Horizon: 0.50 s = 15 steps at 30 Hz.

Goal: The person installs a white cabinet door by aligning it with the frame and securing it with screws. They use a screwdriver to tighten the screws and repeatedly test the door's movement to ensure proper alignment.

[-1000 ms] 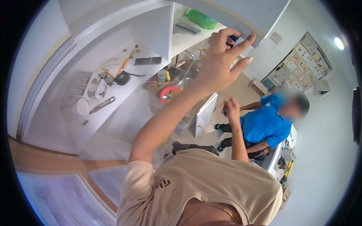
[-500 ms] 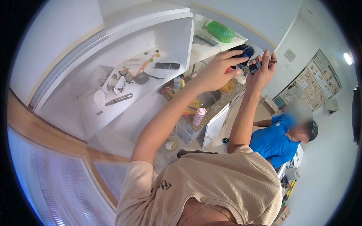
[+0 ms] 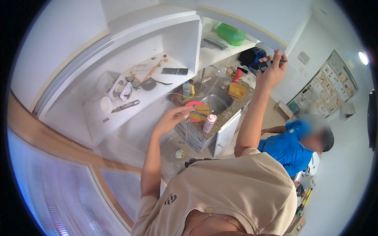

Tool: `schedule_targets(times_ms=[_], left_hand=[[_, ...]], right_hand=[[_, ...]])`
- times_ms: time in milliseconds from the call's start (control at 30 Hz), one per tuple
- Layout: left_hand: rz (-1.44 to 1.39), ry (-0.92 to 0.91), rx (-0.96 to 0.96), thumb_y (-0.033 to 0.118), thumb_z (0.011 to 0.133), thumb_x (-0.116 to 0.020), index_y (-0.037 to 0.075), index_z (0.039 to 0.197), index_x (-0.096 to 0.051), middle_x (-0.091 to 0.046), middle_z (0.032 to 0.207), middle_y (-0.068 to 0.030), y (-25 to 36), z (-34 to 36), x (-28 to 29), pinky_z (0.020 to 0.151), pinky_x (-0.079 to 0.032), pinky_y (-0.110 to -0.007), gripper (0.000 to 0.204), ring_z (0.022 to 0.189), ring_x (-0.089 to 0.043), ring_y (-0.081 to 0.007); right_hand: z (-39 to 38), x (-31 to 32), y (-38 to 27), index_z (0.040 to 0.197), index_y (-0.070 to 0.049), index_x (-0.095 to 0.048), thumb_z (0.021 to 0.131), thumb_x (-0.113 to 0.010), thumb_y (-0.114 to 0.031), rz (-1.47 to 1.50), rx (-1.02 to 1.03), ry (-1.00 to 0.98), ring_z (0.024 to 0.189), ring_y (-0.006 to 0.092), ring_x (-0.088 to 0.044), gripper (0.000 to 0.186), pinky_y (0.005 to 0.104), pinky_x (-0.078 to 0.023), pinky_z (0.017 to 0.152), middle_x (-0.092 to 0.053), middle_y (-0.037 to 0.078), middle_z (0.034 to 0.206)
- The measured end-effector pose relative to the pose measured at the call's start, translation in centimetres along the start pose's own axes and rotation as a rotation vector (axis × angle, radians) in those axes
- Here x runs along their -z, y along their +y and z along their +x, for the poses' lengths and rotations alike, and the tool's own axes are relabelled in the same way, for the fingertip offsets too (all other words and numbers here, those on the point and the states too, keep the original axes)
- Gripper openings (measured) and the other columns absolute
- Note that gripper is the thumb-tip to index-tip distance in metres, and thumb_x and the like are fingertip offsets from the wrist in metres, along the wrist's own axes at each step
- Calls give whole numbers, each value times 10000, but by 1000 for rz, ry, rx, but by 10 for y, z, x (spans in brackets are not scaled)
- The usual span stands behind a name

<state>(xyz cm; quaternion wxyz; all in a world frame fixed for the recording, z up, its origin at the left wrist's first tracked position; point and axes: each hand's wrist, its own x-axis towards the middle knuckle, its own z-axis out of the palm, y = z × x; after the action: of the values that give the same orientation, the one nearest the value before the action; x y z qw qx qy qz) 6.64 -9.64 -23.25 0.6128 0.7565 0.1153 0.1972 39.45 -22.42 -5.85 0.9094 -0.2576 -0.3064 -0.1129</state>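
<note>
My right hand [image 3: 272,74] is raised at the upper right, its fingers closed around a small black object [image 3: 264,66] whose kind I cannot make out. It is close to the lower edge of a white cabinet panel [image 3: 252,29]. Lower down and to the left, my left hand [image 3: 170,120] holds nothing, its fingers loosely stretched to the right. In the view its fingertips come near a pink-red round dish [image 3: 193,104] and a yellow tray [image 3: 201,110] beside the sink. A pink bottle [image 3: 210,123] stands on the counter's near corner.
An open white shelf [image 3: 155,96] holds glasses, a dark mouse-shaped item, a multi-tool and a white cup [image 3: 104,104]. Beyond the sink [image 3: 220,98] are a yellow basket [image 3: 237,90] and a red bottle [image 3: 237,76]. A person in a blue shirt [image 3: 281,148] is at the right.
My left hand has moved away from beside the right hand, down and to the left, uncovering the sink and counter. My right hand stays raised with the black object.
</note>
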Motion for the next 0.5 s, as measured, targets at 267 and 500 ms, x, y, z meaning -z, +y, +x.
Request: schedule_targets(times_ms=[267,500], left_hand=[[-156,232,189,174,1049,-612,6,1416,-594,-666,1360,-123,-63,-61,-2,1100,-446,-328,405,1258,-628,-213],[-158,323,309,185,1052,-605,6,1433,-577,-663,1363,-120,-81,-108,-9,1071,-468,-339,423,1234,-636,-216]], right_hand=[[-68,4,1,1519,-21,-339,1042,-587,-113,-319,12,-114,603,109,-579,545,272,-513,519,-714,113,999],[-74,2,-23,1652,-99,87,1002,-527,-17,-880,32,-408,665,160,-677,898,310,-549,607,-760,141,954]])
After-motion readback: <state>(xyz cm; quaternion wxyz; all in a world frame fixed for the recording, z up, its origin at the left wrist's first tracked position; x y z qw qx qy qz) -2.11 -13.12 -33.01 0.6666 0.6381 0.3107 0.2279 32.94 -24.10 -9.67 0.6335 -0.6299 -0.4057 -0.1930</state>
